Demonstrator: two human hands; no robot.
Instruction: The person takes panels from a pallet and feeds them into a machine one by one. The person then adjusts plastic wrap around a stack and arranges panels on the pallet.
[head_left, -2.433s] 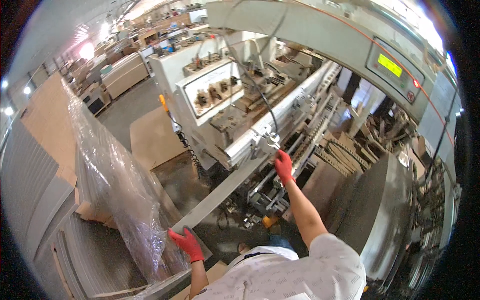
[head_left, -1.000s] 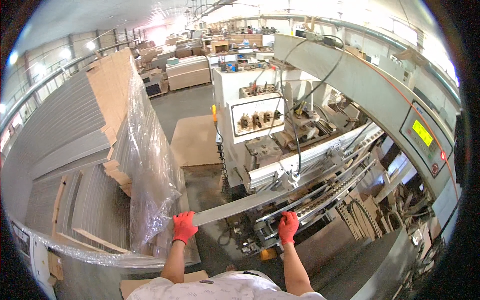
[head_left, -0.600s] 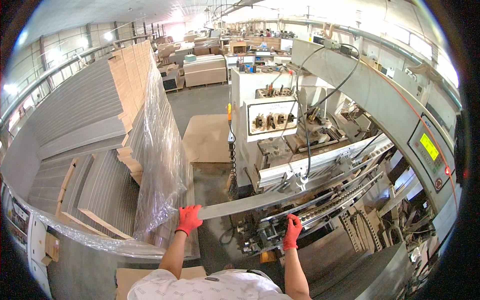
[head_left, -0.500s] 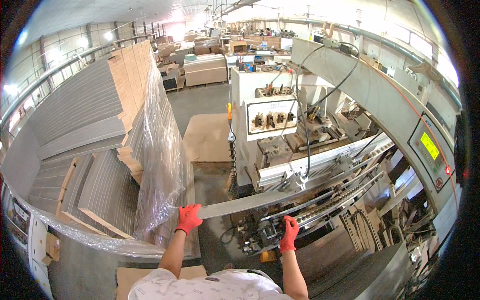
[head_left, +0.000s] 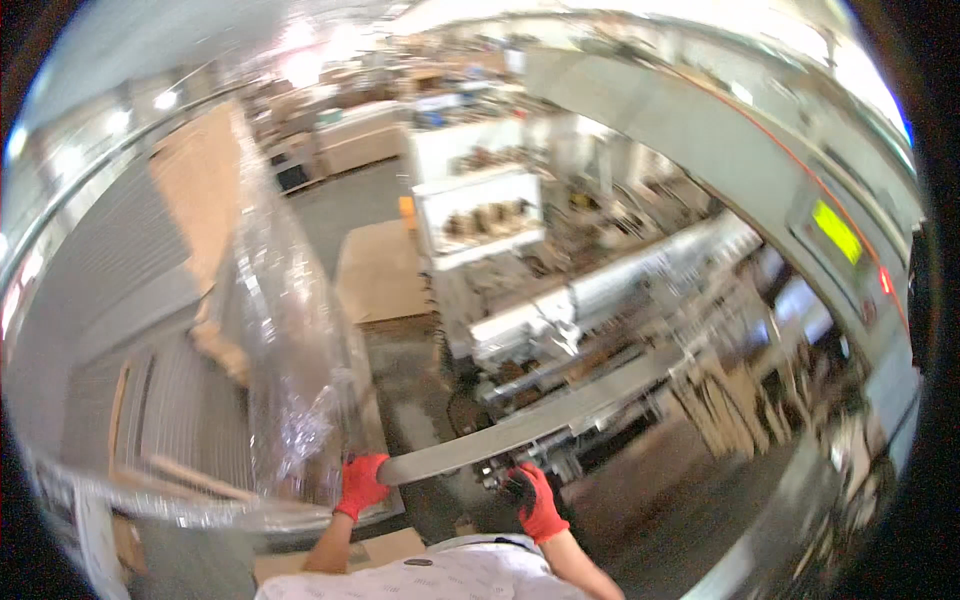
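A long, narrow grey board (head_left: 540,418) slants from my left side across to the machine on the right. My left hand (head_left: 362,485), in a red glove, is closed around its near left end. My right hand (head_left: 541,503), also red-gloved with a dark palm side, is just below the board, apart from it. Its fingers look loosely spread, though motion smears them, and I see nothing held in it. The board's far part lies along the front of the machine's rails (head_left: 620,290).
At left stands a tall stack of grey panels (head_left: 200,400), partly wrapped in clear plastic film (head_left: 290,350). The machine's slanted arm (head_left: 690,130) carries a control panel with a lit yellow screen (head_left: 836,231). A brown sheet (head_left: 378,270) lies on the floor beyond.
The view has swung and blurred. The board has come off the clamp area toward me, its near end lower. My left hand still grips it; my right hand has moved left and down.
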